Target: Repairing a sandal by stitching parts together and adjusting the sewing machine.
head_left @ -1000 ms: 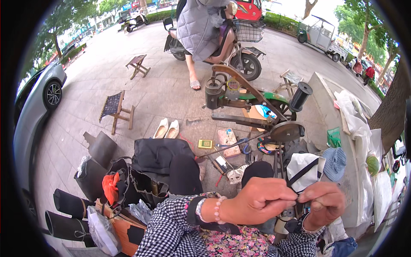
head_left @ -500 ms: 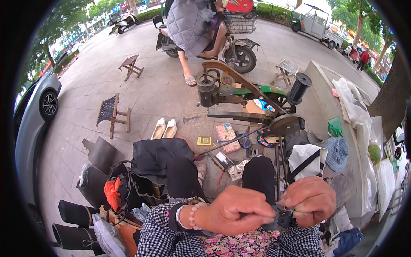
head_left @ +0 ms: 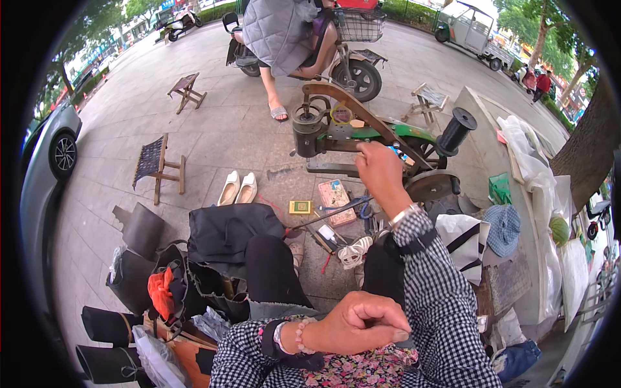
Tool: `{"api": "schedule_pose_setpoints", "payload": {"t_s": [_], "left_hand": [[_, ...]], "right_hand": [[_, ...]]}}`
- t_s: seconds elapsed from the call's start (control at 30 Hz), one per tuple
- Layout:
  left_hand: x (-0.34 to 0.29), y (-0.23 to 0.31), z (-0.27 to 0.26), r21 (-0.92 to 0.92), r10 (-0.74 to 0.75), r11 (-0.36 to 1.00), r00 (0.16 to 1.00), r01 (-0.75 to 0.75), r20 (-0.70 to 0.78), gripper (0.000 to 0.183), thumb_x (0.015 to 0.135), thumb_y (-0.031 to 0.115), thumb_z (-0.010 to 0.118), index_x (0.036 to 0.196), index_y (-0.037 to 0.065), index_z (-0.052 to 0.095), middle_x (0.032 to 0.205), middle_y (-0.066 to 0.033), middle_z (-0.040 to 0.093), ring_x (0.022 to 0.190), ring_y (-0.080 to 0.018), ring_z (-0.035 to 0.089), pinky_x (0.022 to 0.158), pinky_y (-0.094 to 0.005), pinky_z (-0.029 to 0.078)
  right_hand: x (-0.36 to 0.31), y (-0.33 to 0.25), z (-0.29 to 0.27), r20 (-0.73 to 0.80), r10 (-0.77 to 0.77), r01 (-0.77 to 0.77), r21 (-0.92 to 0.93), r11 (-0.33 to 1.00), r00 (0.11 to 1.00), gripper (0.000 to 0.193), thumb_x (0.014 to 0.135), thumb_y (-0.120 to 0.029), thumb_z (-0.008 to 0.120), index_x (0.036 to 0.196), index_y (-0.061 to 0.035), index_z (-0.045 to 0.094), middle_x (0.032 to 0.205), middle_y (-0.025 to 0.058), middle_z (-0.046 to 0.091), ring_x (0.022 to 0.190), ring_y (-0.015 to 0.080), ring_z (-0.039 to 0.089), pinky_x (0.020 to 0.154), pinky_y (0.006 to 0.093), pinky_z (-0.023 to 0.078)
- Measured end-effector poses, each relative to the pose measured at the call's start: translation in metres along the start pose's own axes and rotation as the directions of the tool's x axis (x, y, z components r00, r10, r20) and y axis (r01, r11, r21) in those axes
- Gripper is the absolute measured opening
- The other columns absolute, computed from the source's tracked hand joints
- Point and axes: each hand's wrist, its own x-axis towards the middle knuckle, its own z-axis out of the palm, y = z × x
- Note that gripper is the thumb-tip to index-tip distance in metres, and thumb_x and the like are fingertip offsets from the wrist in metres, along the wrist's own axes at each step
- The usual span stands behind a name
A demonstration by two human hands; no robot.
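My left hand (head_left: pixel 359 321) is over my lap, above the floral apron (head_left: pixel 362 362). Its thumb and fingers are pinched together, and whatever they hold is too small or hidden to make out. My right arm stretches forward, and my right hand (head_left: pixel 385 173) is curled closed in front of the old hand-cranked sewing machine (head_left: pixel 309 139). Its fingertips overlap the machine's lower bar, so I cannot tell whether they touch it or grip something. The machine has a rusty brown lever, a green body (head_left: pixel 414 134) and a large black cylinder (head_left: pixel 457 132) at its right.
White shoes (head_left: pixel 238 189), a yellow box (head_left: pixel 300 207) and tools lie on the paving. Folding stools (head_left: pixel 152 165) stand left. Beside my legs are bags with an orange cloth (head_left: pixel 160 292); at right are a white bag (head_left: pixel 462 242) and blue hat (head_left: pixel 503 231). A person sits on a scooter (head_left: pixel 362 81).
My right hand has moved from beside my left hand forward to the sewing machine. The small dark thing between my hands no longer shows. My left hand stays over my lap.
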Motion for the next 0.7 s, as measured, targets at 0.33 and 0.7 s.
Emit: {"api": "schedule_pose_setpoints", "payload": {"t_s": [0.33, 0.7], "left_hand": [[-0.007, -0.002, -0.018, 0.012, 0.027, 1.0, 1.0, -0.027, 0.007, 0.011, 0.075, -0.007, 0.061, 0.085, -0.002, 0.062, 0.069, -0.0063, 0.059, 0.057, -0.0086, 0.051, 0.048, -0.0216, 0.034], [0.001, -0.012, -0.043, -0.07, 0.096, 0.991, 0.979, -0.11, -0.179, 0.009, 0.079, -0.005, 0.057, 0.086, -0.002, 0.061, 0.078, -0.0036, 0.06, 0.067, -0.003, 0.053, 0.057, -0.0171, 0.039]], "right_hand": [[0.014, 0.006, 0.013, 0.149, 0.026, 0.008, -0.226, 0.974, 0.988, 0.012, 0.073, -0.015, 0.055, 0.078, -0.006, 0.061, 0.075, 0.0122, 0.06, 0.069, 0.0312, 0.058, 0.061, 0.0401, 0.046], [-0.014, 0.029, 0.009, -0.223, 0.04, -0.028, 0.057, 0.998, 0.974, 0.003, 0.074, -0.005, 0.058, 0.076, -0.0054, 0.058, 0.072, 0.0117, 0.059, 0.063, 0.03, 0.057, 0.054, 0.0338, 0.045]]}}
